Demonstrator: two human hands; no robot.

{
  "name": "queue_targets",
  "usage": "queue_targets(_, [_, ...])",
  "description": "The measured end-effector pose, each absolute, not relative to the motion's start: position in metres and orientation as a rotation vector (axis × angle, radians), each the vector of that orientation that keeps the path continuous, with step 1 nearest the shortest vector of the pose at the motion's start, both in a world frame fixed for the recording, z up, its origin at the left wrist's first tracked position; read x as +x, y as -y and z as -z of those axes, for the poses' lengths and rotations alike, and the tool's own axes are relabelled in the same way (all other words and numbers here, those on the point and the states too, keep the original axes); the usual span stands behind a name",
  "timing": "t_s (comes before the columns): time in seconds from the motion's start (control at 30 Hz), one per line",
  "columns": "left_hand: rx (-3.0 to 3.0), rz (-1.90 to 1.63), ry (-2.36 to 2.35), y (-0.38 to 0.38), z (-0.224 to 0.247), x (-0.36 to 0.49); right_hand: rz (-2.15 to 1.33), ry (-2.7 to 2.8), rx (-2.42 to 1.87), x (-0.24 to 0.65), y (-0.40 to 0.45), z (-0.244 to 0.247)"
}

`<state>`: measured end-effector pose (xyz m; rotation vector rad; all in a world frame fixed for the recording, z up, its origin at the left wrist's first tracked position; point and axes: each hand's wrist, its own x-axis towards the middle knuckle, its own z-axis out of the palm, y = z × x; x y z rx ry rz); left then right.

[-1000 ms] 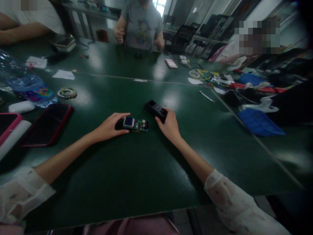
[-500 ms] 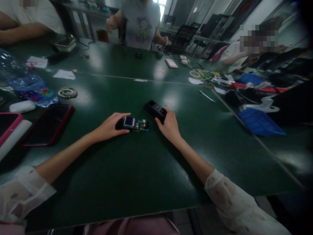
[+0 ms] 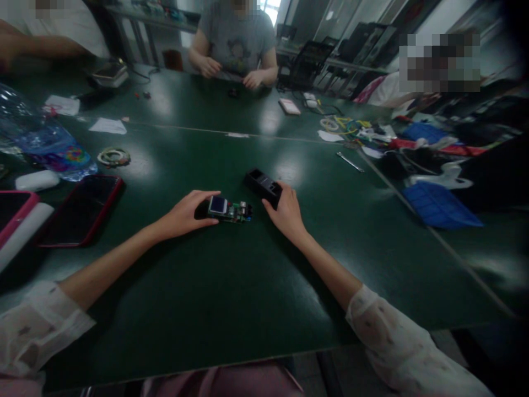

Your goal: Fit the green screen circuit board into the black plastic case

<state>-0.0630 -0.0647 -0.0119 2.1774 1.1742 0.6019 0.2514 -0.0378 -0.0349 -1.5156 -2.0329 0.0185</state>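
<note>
A small green circuit board [image 3: 237, 212] with a square screen [image 3: 218, 205] lies near the middle of the green table [image 3: 215, 292]. My left hand [image 3: 190, 212] grips its left end between thumb and fingers. Just to the right and slightly farther off is a black plastic case [image 3: 262, 184] with cut-out openings, tilted diagonally. My right hand [image 3: 286, 209] holds the case by its near right end. Board and case are a short gap apart.
Left: a red-edged phone [image 3: 82, 209], a water bottle [image 3: 58, 146] and a cable coil [image 3: 114, 157]. Right: a wrench [image 3: 350, 162], a blue tray [image 3: 442, 207] and tangled cables [image 3: 343, 125]. Across the table sits a person in grey [image 3: 235, 47], with other people at both sides.
The person across the table has lowered both hands and brought them together over the far tabletop. My hands, the board and the case have stayed in place.
</note>
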Motion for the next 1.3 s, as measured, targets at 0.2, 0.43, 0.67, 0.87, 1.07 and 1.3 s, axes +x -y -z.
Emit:
queue_targets(0.2, [2.157, -0.581, -1.179, 0.0656, 0.0102, -0.063, -0.068, 1.984, -1.495, 0.2508, 0.0384, 0.0321])
queue_targets(0.43, [2.164, -0.58, -1.177, 0.0662, 0.0094, -0.0628, -0.144, 1.918, -1.489, 0.25, 0.0383, 0.0311])
queue_targets(0.67, [2.153, -0.586, -1.172, 0.0658, 0.0091, -0.0629, -0.172, 1.928, -1.482, 0.2504, 0.0395, 0.0299])
queue_targets(0.87, [2.156, -0.602, -1.169, 0.0647, 0.0116, -0.0632, -0.139, 1.952, -1.495, 0.2499, 0.0401, 0.0312])
queue_targets(1.07, [2.158, -0.596, -1.168, 0.0655, 0.01, -0.063, -0.12, 1.904, -1.499, 0.2496, 0.0405, 0.0305])
queue_targets(1.3, [2.152, -0.594, -1.167, 0.0657, 0.0095, -0.0633, -0.108, 1.897, -1.487, 0.2515, 0.0393, 0.032])
